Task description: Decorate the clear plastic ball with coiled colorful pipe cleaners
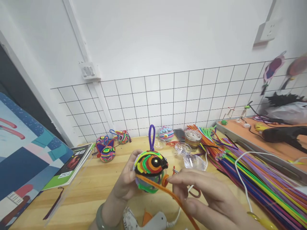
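Note:
My left hand [126,180] is closed around a clear ball ornament [150,169] covered partly in colourful pipe cleaners, with a black eye and a purple loop on top. An orange pipe cleaner [176,198] runs from the ball's side towards the lower right, passing by my right thumb. My right hand [203,195] has its fingers bent around this strip, with the index fingertip at a small orange curl on the ball's right side. Below the ball lies a white glue gun [157,222]. Scissors [195,192] are partly hidden behind my right hand.
Finished ornaments [106,151] stand at the back left, beside a magazine [72,164]. Clear half shells [194,161] and a roll of tape [193,135] sit behind my right hand. Long pipe cleaner bundles [251,174] fill the right, crossed by a white cable [243,182].

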The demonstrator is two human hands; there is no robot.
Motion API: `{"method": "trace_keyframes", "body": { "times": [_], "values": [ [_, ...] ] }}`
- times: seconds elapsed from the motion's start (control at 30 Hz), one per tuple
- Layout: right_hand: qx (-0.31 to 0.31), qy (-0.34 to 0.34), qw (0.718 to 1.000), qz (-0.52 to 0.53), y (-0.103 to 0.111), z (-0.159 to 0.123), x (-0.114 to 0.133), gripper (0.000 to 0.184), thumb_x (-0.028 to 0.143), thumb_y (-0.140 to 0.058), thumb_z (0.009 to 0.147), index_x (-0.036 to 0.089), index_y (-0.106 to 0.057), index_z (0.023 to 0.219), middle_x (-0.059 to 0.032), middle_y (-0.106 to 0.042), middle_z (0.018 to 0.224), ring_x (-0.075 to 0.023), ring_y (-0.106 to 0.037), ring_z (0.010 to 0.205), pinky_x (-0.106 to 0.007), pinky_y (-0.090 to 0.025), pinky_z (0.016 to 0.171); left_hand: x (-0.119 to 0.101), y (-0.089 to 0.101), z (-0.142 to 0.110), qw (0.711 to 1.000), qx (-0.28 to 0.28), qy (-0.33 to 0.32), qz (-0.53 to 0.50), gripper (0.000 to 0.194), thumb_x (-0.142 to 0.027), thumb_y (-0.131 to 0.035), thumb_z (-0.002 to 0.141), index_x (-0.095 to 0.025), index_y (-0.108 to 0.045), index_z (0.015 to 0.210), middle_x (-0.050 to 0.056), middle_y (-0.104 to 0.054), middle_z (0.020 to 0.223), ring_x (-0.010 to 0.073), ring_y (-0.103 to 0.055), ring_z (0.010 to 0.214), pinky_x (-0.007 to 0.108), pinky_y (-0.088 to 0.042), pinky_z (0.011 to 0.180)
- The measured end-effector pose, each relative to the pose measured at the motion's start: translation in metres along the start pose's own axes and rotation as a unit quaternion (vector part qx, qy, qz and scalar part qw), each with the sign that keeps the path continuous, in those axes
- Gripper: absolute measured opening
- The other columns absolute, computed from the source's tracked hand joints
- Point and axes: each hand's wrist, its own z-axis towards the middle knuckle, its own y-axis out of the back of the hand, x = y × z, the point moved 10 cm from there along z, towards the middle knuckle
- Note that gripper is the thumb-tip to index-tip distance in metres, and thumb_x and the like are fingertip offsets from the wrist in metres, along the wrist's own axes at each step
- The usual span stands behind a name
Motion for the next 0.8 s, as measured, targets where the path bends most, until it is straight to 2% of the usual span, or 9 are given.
{"method": "trace_keyframes", "body": {
  "times": [0.13, 0.2, 0.37, 0.5, 0.63, 0.8],
  "values": [
    [-0.021, 0.016, 0.996, -0.085, -0.001, -0.001, 0.002, 0.019, 0.028, -0.061, 0.09, 0.025, -0.062, 0.109, -0.0023, -0.074, 0.09, -0.015, -0.07, 0.075, -0.023, -0.059, 0.065, 0.001, -0.006, 0.0, 1.0, -0.004, 0.0, 0.023, 0.055, -0.034, -0.081, 0.061, -0.026, -0.058, 0.11, 0.005, -0.068, 0.103, 0.0228, -0.066, 0.09, 0.031, -0.051, 0.077],
    [-0.018, 0.033, 0.996, -0.084, -0.006, 0.003, 0.003, 0.017, 0.021, -0.058, 0.091, 0.023, -0.063, 0.106, -0.003, -0.074, 0.087, -0.015, -0.069, 0.075, -0.023, -0.058, 0.063, 0.003, -0.008, 0.001, 0.999, -0.007, 0.0, 0.038, 0.056, -0.035, -0.082, 0.06, -0.025, -0.058, 0.109, 0.006, -0.067, 0.103, 0.0225, -0.065, 0.088, 0.03, -0.05, 0.075],
    [-0.003, 0.092, 0.989, -0.117, -0.015, 0.005, 0.006, 0.025, 0.006, -0.054, 0.089, 0.014, -0.063, 0.11, -0.0069, -0.071, 0.085, -0.0152, -0.065, 0.072, -0.026, -0.054, 0.06, 0.006, -0.007, 0.004, 0.997, -0.017, -0.006, 0.073, 0.052, -0.027, -0.082, 0.059, -0.026, -0.06, 0.106, 0.004, -0.065, 0.1, 0.0197, -0.061, 0.086, 0.028, -0.049, 0.072],
    [0.002, 0.142, 0.97, -0.197, -0.022, -0.001, 0.006, 0.026, 0.007, -0.048, 0.092, 0.01, -0.063, 0.113, -0.0106, -0.07, 0.087, -0.0167, -0.062, 0.07, -0.028, -0.049, 0.056, 0.007, -0.007, 0.004, 0.996, -0.025, -0.009, 0.085, 0.049, -0.027, -0.08, 0.062, -0.026, -0.059, 0.107, 0.004, -0.062, 0.103, 0.0202, -0.058, 0.093, 0.029, -0.047, 0.079],
    [0.025, 0.175, 0.939, -0.296, -0.032, -0.007, 0.005, 0.032, 0.01, -0.038, 0.096, 0.008, -0.06, 0.119, -0.0115, -0.069, 0.086, -0.0175, -0.06, 0.065, -0.03, -0.045, 0.053, 0.004, -0.011, 0.003, 0.996, -0.029, -0.005, 0.089, 0.048, -0.029, -0.08, 0.062, -0.025, -0.059, 0.105, 0.005, -0.061, 0.104, 0.0214, -0.057, 0.095, 0.03, -0.046, 0.08],
    [0.063, 0.186, 0.921, -0.336, -0.039, -0.007, 0.004, 0.035, 0.013, -0.033, 0.099, 0.007, -0.059, 0.121, -0.0104, -0.066, 0.078, -0.0187, -0.058, 0.064, -0.032, -0.043, 0.054, 0.002, -0.013, 0.003, 0.996, -0.037, 0.004, 0.077, 0.047, -0.03, -0.079, 0.063, -0.024, -0.059, 0.105, 0.006, -0.063, 0.105, 0.0211, -0.059, 0.092, 0.031, -0.046, 0.081]
  ]
}}
